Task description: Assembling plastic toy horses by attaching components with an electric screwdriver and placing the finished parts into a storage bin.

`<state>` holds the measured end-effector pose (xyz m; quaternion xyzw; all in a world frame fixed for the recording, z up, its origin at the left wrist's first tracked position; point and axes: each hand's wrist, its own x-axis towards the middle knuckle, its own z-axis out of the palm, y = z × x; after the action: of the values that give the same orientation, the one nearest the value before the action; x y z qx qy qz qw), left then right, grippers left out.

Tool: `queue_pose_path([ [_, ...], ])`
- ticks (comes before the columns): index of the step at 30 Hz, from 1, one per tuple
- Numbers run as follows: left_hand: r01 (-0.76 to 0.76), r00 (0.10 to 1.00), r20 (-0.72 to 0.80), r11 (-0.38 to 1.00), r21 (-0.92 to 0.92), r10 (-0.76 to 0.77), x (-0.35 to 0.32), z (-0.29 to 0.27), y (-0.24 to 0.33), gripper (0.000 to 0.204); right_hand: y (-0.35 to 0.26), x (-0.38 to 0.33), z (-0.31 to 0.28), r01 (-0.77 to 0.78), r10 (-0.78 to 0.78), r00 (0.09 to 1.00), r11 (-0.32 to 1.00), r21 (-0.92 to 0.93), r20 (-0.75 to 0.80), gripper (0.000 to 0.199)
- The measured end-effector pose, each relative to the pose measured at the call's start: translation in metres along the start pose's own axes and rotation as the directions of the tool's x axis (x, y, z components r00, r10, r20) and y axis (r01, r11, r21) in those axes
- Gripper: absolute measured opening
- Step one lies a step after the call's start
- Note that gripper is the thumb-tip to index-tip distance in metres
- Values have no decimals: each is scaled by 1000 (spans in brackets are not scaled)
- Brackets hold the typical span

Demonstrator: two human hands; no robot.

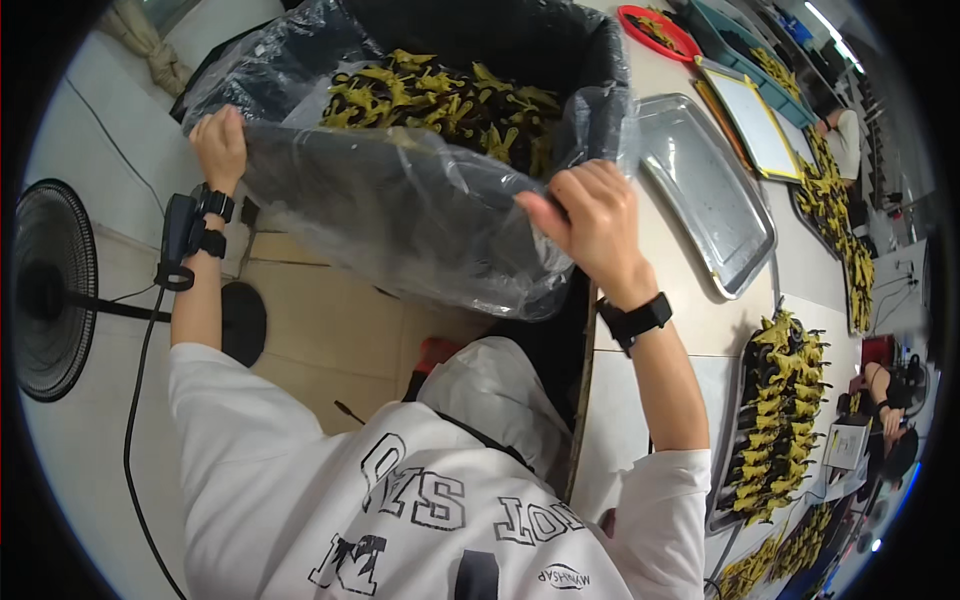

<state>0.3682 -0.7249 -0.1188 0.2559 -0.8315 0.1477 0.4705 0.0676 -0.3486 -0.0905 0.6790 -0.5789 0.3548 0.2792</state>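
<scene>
We hold a clear plastic bag (400,200) lining a dark bin, full of yellow-and-black pieces (450,100), just off the counter's (690,300) left edge. Our left hand (220,145) has its grip closed on the bag's rim, our right hand (590,220) likewise near an empty metal tray (700,190).

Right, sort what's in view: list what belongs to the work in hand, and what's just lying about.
In hand:
- left hand, gripping the bag's edge
- right hand, gripping the opposite edge
- clear plastic bag lining a dark bin
- yellow-and-black parts inside it

Lying about:
- empty metal tray on the table
- tray of sorted parts
- red dish
- floor fan
</scene>
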Motion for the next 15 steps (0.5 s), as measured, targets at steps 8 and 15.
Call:
queue_pose_path([
  [8,87,994,67,994,-67,-83,-6,-18,21,36,-5,-5,-14,-33,36,994,999,-35,107,39],
  [15,44,998,39,999,29,-45,-6,-17,13,34,-4,0,-24,-167,142,970,978,121,197,33],
])
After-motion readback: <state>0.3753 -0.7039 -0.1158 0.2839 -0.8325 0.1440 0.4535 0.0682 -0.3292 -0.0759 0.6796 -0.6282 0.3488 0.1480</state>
